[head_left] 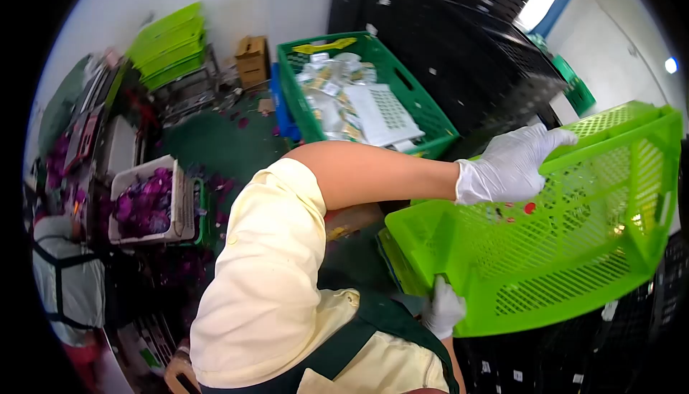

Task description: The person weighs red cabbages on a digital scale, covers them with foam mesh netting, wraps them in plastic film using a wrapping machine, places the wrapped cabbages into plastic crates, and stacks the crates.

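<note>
A bright green slatted plastic crate [560, 265] is tilted on the right side of the head view. My left hand [509, 164], in a white glove, reaches across from the left and grips the crate's upper rim, with one finger stretched along it. At the lower left corner of the crate, my right hand [445, 308], also gloved, holds its edge; its fingers are partly hidden. A few small red bits [530, 208] show at the crate's mesh. Beneath its left end sits another stack of green crates [402, 265].
A dark green crate [423, 103] holds white packets and a white perforated sheet. Tall stacks of black crates [402, 21] stand behind. At left are a white basket [181, 211] of purple scraps, green crates [169, 46], a cardboard box [252, 62] and a person [68, 279].
</note>
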Available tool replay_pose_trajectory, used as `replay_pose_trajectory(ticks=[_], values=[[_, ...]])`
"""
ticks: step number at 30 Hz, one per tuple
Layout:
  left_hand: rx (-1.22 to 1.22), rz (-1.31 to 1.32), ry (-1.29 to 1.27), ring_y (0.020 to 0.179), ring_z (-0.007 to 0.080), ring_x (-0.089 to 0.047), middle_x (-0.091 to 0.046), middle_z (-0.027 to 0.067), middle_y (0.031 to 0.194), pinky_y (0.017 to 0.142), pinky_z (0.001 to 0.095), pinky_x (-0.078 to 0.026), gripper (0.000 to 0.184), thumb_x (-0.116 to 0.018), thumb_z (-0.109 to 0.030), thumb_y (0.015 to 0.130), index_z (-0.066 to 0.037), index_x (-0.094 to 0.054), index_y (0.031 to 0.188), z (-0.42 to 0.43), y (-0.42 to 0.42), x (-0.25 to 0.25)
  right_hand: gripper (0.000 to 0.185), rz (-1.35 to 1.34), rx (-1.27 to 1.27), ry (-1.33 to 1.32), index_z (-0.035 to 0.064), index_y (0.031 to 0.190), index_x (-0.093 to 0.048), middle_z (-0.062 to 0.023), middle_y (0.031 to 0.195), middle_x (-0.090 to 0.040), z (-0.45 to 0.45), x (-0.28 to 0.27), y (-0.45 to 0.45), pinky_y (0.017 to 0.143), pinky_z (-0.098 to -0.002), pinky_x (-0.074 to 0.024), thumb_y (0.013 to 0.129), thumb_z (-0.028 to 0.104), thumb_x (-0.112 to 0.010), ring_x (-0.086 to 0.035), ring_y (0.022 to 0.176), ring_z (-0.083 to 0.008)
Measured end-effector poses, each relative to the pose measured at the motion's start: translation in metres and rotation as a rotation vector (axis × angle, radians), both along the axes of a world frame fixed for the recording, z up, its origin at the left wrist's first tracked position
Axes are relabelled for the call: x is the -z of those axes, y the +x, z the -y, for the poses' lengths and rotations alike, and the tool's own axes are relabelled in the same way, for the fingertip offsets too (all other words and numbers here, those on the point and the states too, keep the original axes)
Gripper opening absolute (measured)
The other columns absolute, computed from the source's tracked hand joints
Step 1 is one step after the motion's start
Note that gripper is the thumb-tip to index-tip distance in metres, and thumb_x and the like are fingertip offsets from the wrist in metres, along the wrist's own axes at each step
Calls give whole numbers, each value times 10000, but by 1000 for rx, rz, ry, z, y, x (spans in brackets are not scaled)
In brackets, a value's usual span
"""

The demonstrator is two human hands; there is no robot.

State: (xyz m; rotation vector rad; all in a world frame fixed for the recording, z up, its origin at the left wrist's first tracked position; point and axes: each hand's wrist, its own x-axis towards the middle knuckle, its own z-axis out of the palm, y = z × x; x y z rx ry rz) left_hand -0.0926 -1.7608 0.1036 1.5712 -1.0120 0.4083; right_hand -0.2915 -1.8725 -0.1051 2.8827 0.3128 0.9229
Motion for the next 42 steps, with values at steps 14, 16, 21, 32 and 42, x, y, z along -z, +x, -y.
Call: replay_pose_trajectory(ticks=[14, 16, 21, 32, 42], values=[[-557, -233, -584, 1031, 195, -591, -569, 124, 1206, 878, 300, -489, 650, -612, 23, 701, -2, -454, 1331, -492, -52, -54, 288, 70, -665, -413, 179, 1039, -629, 32, 777, -605, -301, -169, 146, 558, -306, -386, 755, 144, -595, -556, 602, -126], [-675, -166, -609, 962, 183, -603, -600, 100, 1139, 842, 279, -492, 632, -586, 29, 697, 12, -469, 1318, -541, -58, -49, 295, 47, -771, -397, 184, 1047, -629, 39, 781, -607, -346, -176, 170, 567, -301, -396, 757, 148, -590, -568, 614, -126], [-844, -175, -591, 974, 176, -601, -600, 89, 1145, 846, 261, -476, 654, -544, 66, 695, 16, -450, 1340, -636, -58, -6, 355, -243, -1151, -209, 151, 1119, -590, -2, 849, -616, -437, -149, 224, 681, -345, -477, 779, 237, -649, -624, 813, -207], [-1288, -399, -281, 838, 128, -603, -625, 81, 1139, 712, 234, -486, 757, -531, 142, 660, -30, -441, 1392, -783, 141, 125, 218, -185, -873, 134, 92, 978, -668, -78, 773, -620, -440, -133, 428, 682, -384, -490, 761, 102, -688, -616, 748, -276], [-1042, -871, -363, 786, 142, -644, -675, 72, 1016, 652, 248, -511, 691, -475, 176, 691, -55, -495, 1343, -788, 399, 246, 130, -231, -579, 276, 100, 915, -671, -82, 727, -613, -449, -116, 579, 634, -381, -481, 785, 104, -667, -615, 701, -278]])
